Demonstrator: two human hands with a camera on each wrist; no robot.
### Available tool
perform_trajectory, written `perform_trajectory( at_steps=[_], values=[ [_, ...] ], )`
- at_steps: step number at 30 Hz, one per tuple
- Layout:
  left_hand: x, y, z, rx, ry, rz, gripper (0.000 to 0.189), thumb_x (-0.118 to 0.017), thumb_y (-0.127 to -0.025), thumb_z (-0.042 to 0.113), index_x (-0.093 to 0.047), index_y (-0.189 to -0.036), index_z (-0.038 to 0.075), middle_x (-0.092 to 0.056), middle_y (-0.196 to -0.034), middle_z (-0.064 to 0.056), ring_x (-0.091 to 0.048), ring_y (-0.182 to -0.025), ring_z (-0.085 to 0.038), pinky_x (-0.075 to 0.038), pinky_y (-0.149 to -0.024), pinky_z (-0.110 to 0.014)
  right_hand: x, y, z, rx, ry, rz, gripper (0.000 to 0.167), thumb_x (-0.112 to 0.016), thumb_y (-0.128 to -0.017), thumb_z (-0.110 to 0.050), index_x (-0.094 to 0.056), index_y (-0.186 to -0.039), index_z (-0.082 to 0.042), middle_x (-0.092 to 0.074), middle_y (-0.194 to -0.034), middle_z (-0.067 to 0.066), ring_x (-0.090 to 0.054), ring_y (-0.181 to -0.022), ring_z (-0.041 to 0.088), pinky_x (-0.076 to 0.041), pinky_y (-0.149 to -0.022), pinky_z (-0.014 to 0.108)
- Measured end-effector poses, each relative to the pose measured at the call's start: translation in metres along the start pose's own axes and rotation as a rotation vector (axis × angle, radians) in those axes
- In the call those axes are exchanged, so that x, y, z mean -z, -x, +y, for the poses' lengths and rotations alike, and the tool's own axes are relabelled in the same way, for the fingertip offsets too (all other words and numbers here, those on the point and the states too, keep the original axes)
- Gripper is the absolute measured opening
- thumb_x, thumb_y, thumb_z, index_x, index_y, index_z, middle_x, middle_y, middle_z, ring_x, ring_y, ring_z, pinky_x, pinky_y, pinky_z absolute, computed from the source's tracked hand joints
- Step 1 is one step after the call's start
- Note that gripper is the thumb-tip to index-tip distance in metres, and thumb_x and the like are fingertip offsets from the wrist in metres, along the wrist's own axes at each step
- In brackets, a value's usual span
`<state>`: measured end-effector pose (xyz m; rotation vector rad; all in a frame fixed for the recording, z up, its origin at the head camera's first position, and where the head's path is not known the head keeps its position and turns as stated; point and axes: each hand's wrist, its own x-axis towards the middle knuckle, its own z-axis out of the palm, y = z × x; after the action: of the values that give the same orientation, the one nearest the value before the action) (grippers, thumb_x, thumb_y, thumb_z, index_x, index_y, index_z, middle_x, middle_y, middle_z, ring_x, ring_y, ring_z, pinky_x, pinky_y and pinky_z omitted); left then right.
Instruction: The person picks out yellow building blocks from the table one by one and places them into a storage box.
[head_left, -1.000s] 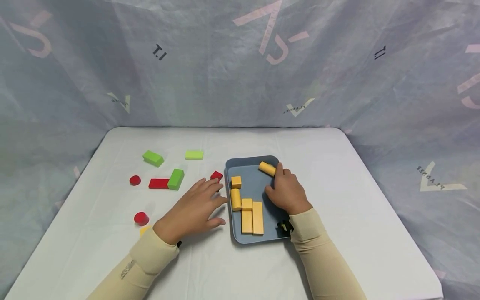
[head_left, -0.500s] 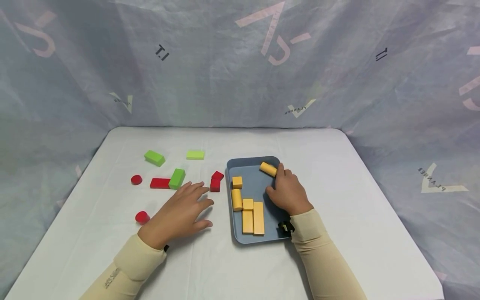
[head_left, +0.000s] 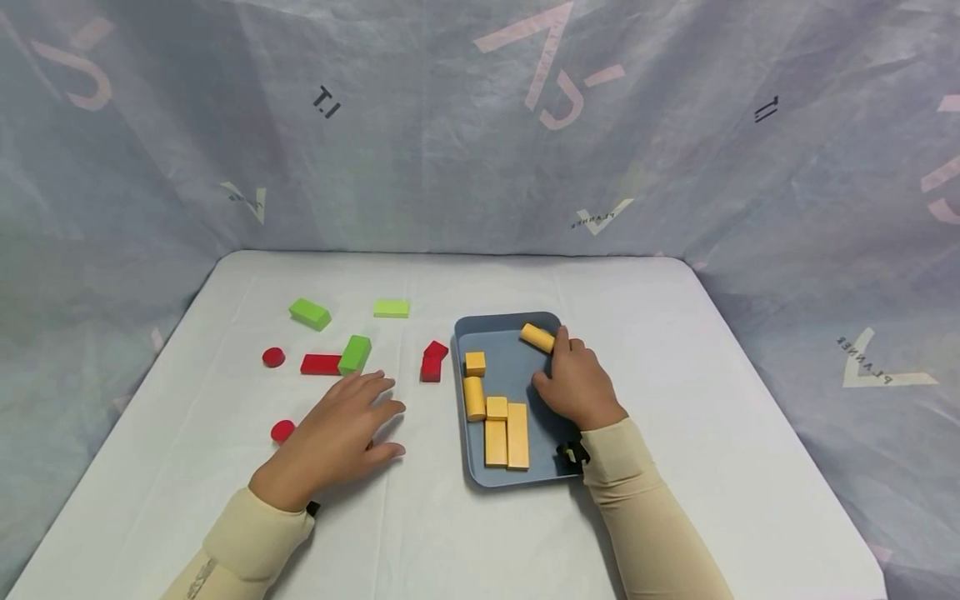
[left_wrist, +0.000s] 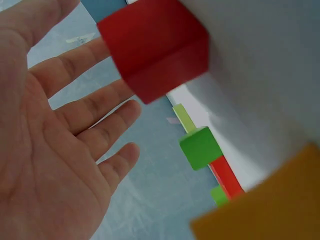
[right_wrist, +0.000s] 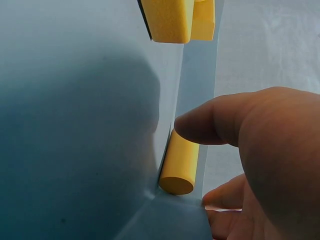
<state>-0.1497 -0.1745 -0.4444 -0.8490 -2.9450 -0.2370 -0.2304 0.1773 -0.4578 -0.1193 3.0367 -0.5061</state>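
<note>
My left hand (head_left: 330,437) hovers with spread fingers over the left part of the table, holding nothing. In the left wrist view a red cube (left_wrist: 155,47) stands in front of those fingers, and an orange-yellow block (left_wrist: 270,205) fills the lower right corner; the hand hides both in the head view. My right hand (head_left: 581,383) grips the right wall of a grey-blue tray (head_left: 502,358), thumb inside and fingers at the outer side. A yellow cylinder (head_left: 537,337) lies in the tray by the index finger.
More yellow blocks lie along the tray's left side, among them a cylinder (head_left: 474,398) and a long block (head_left: 517,436). Left of the tray are two red blocks (head_left: 431,369), a red bar (head_left: 320,364), green blocks (head_left: 310,313) and red round pieces (head_left: 273,357).
My left hand has drawn back to the left and toward me, away from the tray, uncovering the two red blocks beside it. My right hand and the tray stay put.
</note>
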Motion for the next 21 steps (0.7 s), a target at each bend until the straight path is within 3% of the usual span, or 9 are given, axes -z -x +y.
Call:
perform_trajectory(
  at_steps=[21],
  values=[
    [-0.004,0.031,-0.012,0.075,0.075,0.061,0.05,-0.088,-0.08,0.04,-0.074,-0.12,0.014,-0.064,-0.135,-0.015,-0.054,-0.136,-0.035,-0.034,-0.118,-0.059,-0.001,-0.001,0.001,0.001,-0.008,-0.007,0.086,-0.058,-0.096,-0.032,-0.017,-0.162,0.005,-0.046,-0.148,0.033,-0.058,-0.123,0.047,-0.053,-0.092,0.057]
  ],
)
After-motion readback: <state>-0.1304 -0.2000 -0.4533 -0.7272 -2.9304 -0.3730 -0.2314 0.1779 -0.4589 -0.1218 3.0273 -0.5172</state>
